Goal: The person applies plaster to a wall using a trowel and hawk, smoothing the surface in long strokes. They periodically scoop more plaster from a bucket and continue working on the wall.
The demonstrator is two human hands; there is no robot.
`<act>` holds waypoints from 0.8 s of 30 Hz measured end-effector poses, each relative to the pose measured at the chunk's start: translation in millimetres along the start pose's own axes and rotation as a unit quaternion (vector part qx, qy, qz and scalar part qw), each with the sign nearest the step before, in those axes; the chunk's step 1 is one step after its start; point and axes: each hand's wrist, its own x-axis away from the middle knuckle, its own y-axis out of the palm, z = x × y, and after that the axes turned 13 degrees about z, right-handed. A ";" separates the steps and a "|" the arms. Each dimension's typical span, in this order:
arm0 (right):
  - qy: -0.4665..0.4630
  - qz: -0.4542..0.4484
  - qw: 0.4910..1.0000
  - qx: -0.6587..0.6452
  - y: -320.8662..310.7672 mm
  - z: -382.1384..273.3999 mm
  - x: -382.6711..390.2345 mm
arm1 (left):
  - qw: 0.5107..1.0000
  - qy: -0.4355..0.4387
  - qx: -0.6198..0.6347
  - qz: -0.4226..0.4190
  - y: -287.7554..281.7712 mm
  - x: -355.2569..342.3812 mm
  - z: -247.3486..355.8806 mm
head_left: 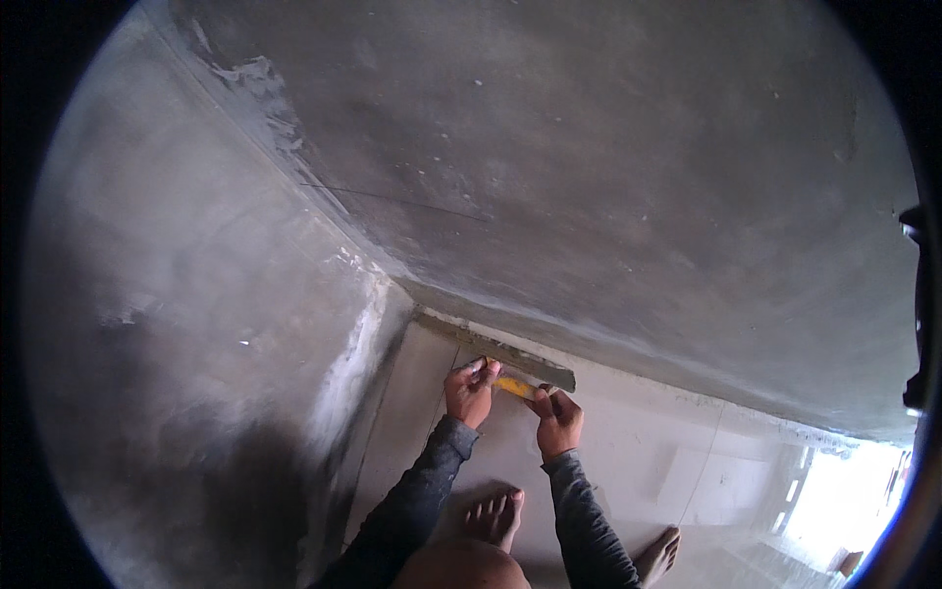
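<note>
A short yellow strip [514,388] runs between my two hands; its exact kind is not plain. My left hand [469,395] pinches its left end between thumb and fingers. At its right end, my right hand [558,422] is closed around it, with the fingertips curled. Just beyond both hands lies a long, narrow grey piece [510,353] with a rough, mortar-like surface. It stretches from near the corner toward the right, close along the foot of the wall. Whether the yellow strip touches it I cannot tell.
A grey plastered wall [608,167] rises ahead, meeting another grey wall [196,294] at the left corner. Pale tiles cover the floor [628,432]. My bare left foot [496,517] and right foot [657,557] stand on it. Bright light enters at the far right.
</note>
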 end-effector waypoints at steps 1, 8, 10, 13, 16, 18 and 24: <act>-0.013 0.007 1.000 0.010 4.2 6.3 -3.0 | 1.000 -0.001 0.025 0.005 2.5 -6.0 -8.2; -0.027 0.019 0.999 -0.023 20.8 -17.1 -15.4 | 0.999 0.015 0.026 -0.028 6.5 -30.8 10.3; -0.033 0.022 0.999 0.022 11.8 -33.7 -7.8 | 0.998 0.040 -0.014 -0.046 -0.8 -25.8 27.0; -0.053 0.028 0.998 -0.035 5.1 -51.1 10.9 | 0.995 0.068 -0.053 -0.048 -15.7 -14.2 44.3; -0.070 0.005 0.997 -0.034 3.4 -52.6 17.5 | 0.993 0.073 -0.087 -0.024 -20.9 -9.9 45.2; -0.023 -0.021 0.998 0.049 2.8 -44.6 16.1 | 0.989 0.047 -0.136 -0.026 -20.2 -9.3 36.7; 0.003 -0.033 0.997 0.076 10.5 -8.9 6.3 | 0.998 0.025 -0.055 0.012 -14.5 -18.0 -3.3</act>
